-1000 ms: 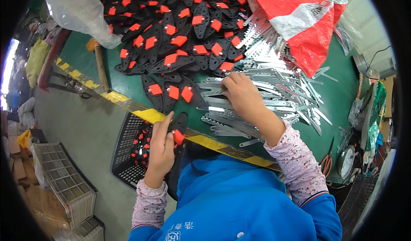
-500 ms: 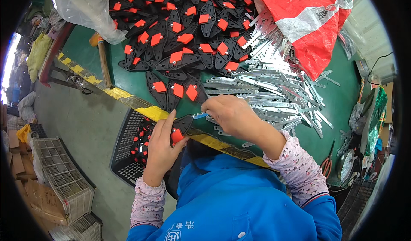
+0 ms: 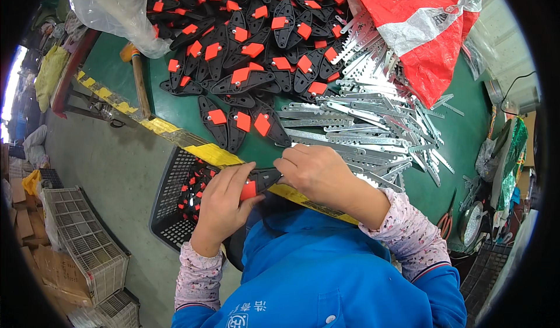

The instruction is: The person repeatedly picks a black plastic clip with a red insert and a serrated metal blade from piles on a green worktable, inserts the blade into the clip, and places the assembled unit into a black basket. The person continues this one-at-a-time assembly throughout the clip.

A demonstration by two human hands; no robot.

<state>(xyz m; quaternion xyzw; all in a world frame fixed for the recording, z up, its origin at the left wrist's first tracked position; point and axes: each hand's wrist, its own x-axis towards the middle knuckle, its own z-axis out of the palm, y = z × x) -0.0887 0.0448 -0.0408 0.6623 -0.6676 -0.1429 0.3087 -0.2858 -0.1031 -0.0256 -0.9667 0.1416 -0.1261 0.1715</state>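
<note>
Hiding most of black handle (image 3: 263, 179): left hand (image 3: 224, 202), right hand (image 3: 315, 173).

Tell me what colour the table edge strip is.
Yellow and black striped tape, seen clearly in the head view.

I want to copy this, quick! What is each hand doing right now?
Left hand: closed on a black handle piece with a red tab.
Right hand: fingers curled at the same piece's other end; what it grips cannot be told.
</note>
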